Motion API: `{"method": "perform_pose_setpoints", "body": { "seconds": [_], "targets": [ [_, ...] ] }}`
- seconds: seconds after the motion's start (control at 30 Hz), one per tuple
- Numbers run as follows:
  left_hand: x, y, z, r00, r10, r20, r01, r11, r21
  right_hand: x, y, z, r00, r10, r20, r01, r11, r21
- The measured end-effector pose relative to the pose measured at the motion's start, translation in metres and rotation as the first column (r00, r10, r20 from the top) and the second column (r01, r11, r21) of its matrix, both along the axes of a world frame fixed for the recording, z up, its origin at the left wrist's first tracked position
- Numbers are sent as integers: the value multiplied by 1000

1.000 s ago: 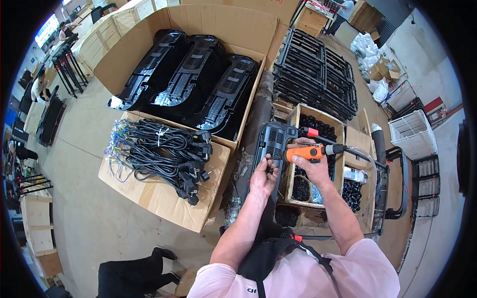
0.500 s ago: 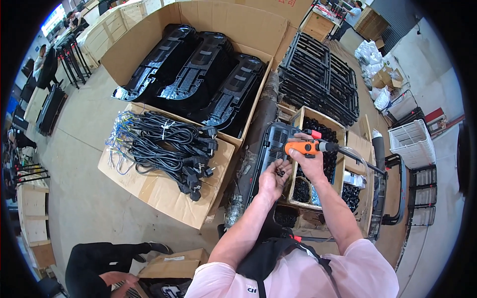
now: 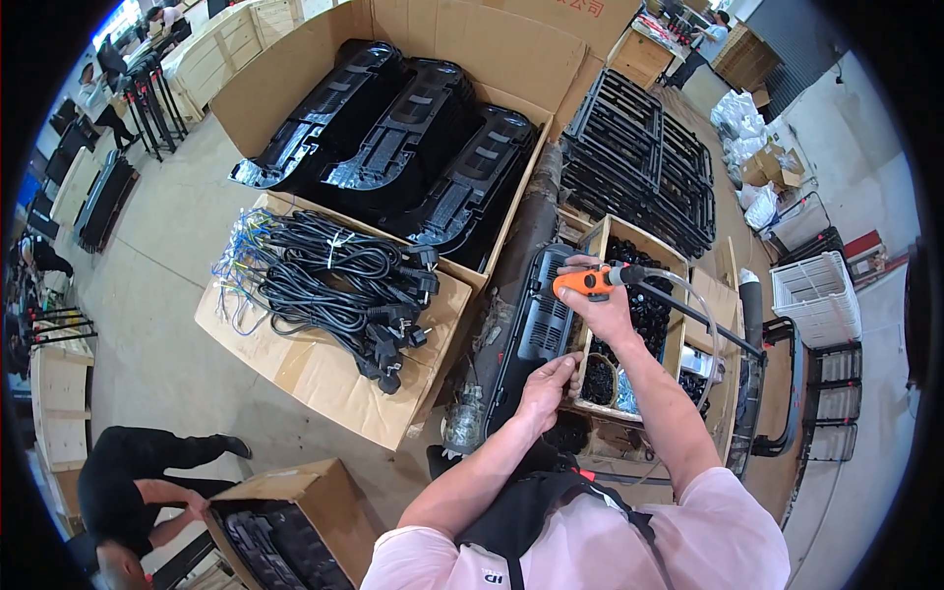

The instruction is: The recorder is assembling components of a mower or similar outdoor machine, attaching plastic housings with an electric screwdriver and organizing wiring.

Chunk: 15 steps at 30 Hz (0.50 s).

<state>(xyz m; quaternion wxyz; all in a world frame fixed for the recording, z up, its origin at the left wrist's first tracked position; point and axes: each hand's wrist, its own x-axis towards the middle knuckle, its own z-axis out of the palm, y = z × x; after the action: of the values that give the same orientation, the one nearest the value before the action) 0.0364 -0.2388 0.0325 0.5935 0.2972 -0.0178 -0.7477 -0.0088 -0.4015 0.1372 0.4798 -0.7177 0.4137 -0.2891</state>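
My right hand is wrapped round an orange power screwdriver with a clear hose at its rear. The tool lies over the upper part of a long black vented plastic cover; its tip is hidden. By the lower right edge of that cover is my left hand, its thumb and fingers pressed together. What those fingers hold cannot be made out. Just right of the hands stands a wooden box divided into compartments, filled with small black parts.
Bundled black power cables lie on a cardboard box at left. Behind them, a large carton holds glossy black covers. Black metal frames are stacked at the back right. At lower left, a person handles an open carton.
My left hand, earlier palm up with small dark pieces in it, has moved down and closed. The screwdriver has shifted slightly up and left. The person at lower left has tilted the carton up.
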Motion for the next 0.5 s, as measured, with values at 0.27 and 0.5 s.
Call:
{"method": "perform_pose_setpoints", "body": {
  "seconds": [0.27,0.5],
  "targets": [
    [0,22,1,989,116,-86,-106,987,117,17,-9,-4,998,36,-61,-40,996,-74],
    [-3,42,-9,965,210,-158,-180,966,184,8,7,0,999,10,-36,-10,1000,0]
  ]
}}
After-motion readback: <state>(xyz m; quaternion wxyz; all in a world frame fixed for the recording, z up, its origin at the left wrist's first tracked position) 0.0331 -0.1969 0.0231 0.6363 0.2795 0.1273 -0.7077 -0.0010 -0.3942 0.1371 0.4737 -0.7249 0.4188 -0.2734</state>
